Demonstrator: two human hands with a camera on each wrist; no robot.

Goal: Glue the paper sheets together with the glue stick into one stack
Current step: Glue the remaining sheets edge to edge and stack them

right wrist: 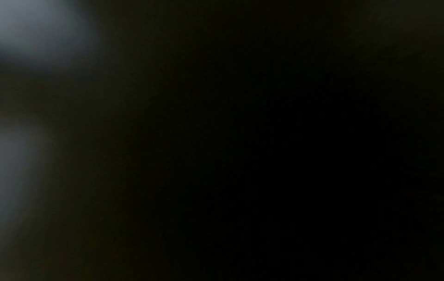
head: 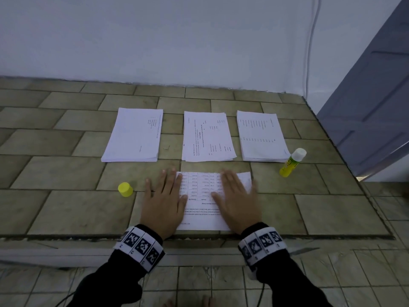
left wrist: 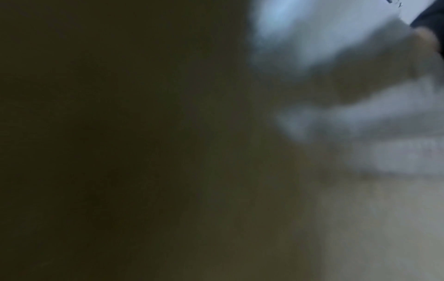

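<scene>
Landmark: the printed sheet lying at the near edge of the tiled surface, table side up, text running left-right.

Far left of the sheet, just beside the left hand: yellow cap, off the stick, standing alone.

Left hand flat, fingers straight and spread, palm down, overlapping the sheet's left edge and partly on the tile. Holds nothing, just presses.

Right hand flat on the sheet's right half, fingers straight, slightly blurred, pressing too. Nothing gripped.

Beyond the sheet, three paper piles in a row: left pile, middle pile straight past the sheet, right pile.

Right of the sheet and a little beyond it: glue stick, uncapped, white tip pointing away and right, yellow body toward the sheet, long axis tilted diagonally; its tip end is touching or just beside the right pile's near corner, cannot tell which.

Judgement: this looks like pressing a sheet down to bond it. Next glue pass turns on the stick: it lies to the right of both hands, right hand clearly nearer, reach is outward and right, gripping across the diagonal body. Cap is on the opposite side, left hand nearer.

Both wrist views are dark and blurred, nothing usable.
</scene>
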